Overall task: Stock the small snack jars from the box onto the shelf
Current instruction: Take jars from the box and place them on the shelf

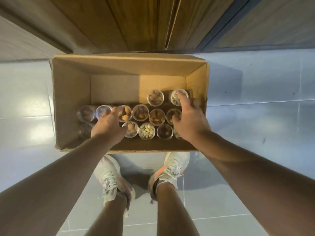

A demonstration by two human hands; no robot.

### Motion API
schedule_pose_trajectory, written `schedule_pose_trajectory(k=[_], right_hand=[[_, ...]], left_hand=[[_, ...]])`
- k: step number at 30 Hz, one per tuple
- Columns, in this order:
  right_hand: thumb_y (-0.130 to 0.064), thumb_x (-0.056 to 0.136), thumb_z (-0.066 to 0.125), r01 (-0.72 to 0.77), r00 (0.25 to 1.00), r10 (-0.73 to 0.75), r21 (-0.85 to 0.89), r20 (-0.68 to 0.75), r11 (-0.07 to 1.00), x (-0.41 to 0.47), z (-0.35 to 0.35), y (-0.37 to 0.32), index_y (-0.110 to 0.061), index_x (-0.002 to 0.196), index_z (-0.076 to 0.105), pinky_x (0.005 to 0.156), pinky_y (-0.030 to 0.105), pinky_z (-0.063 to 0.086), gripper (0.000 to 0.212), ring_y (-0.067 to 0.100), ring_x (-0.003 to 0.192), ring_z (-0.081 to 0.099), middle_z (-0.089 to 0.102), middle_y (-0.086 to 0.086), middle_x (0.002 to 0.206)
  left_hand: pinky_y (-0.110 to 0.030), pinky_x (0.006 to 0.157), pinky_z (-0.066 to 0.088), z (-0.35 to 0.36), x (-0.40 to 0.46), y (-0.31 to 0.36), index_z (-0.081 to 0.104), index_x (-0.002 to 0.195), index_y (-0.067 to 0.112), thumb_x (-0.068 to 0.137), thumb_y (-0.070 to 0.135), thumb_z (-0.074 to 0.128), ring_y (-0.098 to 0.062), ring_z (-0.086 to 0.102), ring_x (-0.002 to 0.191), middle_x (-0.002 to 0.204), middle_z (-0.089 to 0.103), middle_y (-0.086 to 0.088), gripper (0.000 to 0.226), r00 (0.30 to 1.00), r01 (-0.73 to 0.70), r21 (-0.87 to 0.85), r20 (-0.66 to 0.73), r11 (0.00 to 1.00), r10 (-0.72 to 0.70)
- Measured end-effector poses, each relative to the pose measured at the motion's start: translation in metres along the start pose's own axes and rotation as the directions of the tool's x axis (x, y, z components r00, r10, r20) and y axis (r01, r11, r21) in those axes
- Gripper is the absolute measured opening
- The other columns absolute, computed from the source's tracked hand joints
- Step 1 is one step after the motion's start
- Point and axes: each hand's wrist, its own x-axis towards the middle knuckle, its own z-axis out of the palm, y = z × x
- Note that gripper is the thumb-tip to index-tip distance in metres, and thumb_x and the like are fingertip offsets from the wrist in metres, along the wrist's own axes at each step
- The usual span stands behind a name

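Note:
An open cardboard box [71,92] stands on the floor in front of my feet. Inside are several small clear snack jars of nuts and dried fruit, in two rows near me, such as a jar of pale nuts [146,131]. Two more stand farther back on the right, one being a jar of brown nuts [155,97]. My left hand [109,125] is arched over the left end of the rows with curled fingers, hiding whatever is under it. My right hand [189,120] hovers over the right end with fingers spread, its index fingertip on the far right jar [176,97].
The box's far left floor [114,89] is bare cardboard. Wooden panels [119,23] rise just behind the box. A pale tiled floor [255,99] surrounds it. My two light sneakers [109,174] stand right at the box's near wall.

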Motion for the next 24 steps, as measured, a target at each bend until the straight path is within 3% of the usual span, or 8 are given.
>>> schedule_pose_trajectory(k=[5,9,13,17,20,24], right_hand=[[-0.029,0.098,0.062,-0.08,0.997,0.079,-0.088,-0.016,0.993,0.043,0.027,0.003,-0.041,0.158,0.011,0.102,0.046,0.047,0.08,0.035,0.146,0.028,0.016,0.006,0.16],[-0.026,0.097,0.064,-0.17,0.985,0.169,-0.116,-0.02,0.979,0.07,0.048,0.006,-0.044,0.157,0.005,0.083,0.042,0.056,0.086,0.035,0.134,0.043,0.012,0.007,0.16],[-0.027,0.097,0.063,-0.259,0.966,0.259,-0.105,-0.013,0.96,0.085,0.061,0.013,-0.042,0.158,0.003,0.069,0.034,0.046,0.087,0.035,0.132,0.043,0.011,0.01,0.16],[-0.025,0.098,0.064,-0.288,0.958,0.287,-0.049,-0.02,0.956,0.096,0.067,0.017,-0.044,0.159,0.001,0.049,0.026,0.039,0.089,0.034,0.115,0.058,0.011,0.014,0.162],[-0.021,0.1,0.062,-0.285,0.958,0.285,-0.027,0.0,0.958,0.103,0.068,0.018,-0.043,0.158,0.006,0.057,0.025,0.043,0.084,0.036,0.117,0.058,0.014,0.017,0.16],[-0.012,0.098,0.062,-0.287,0.957,0.288,-0.044,0.032,0.957,0.108,0.061,0.011,-0.037,0.152,0.019,0.085,0.043,0.055,0.073,0.045,0.123,0.054,0.014,0.02,0.159]], left_hand=[[-0.05,0.106,0.042,0.022,0.034,-0.024,0.036,0.151,0.029,0.085,0.033,0.073,-0.035,0.039,0.135,0.145,0.042,-0.011,0.075,0.983,-0.084,0.114,-0.152,0.99,0.101],[-0.052,0.122,0.016,0.039,0.056,-0.028,0.027,0.155,0.035,0.087,0.046,0.069,-0.035,0.022,0.147,0.159,0.029,-0.009,0.081,0.946,-0.182,0.264,-0.215,0.947,0.242],[-0.052,0.124,0.006,0.05,0.067,-0.026,0.033,0.153,0.035,0.09,0.051,0.059,-0.03,0.029,0.146,0.149,0.044,-0.003,0.07,0.933,-0.268,0.233,-0.179,0.935,0.312],[-0.052,0.123,-0.005,0.052,0.069,-0.026,0.041,0.148,0.037,0.091,0.05,0.055,-0.027,0.035,0.142,0.145,0.045,-0.001,0.059,0.939,-0.27,0.226,-0.151,0.936,0.308],[-0.051,0.123,-0.012,0.046,0.069,-0.028,0.044,0.145,0.037,0.085,0.039,0.06,-0.024,0.037,0.141,0.142,0.045,0.002,0.062,0.94,-0.295,0.209,-0.112,0.932,0.323],[-0.051,0.121,-0.011,0.043,0.072,-0.023,0.043,0.144,0.034,0.087,0.043,0.061,-0.024,0.043,0.137,0.14,0.049,0.003,0.061,0.959,-0.239,0.245,-0.093,0.94,0.268]])
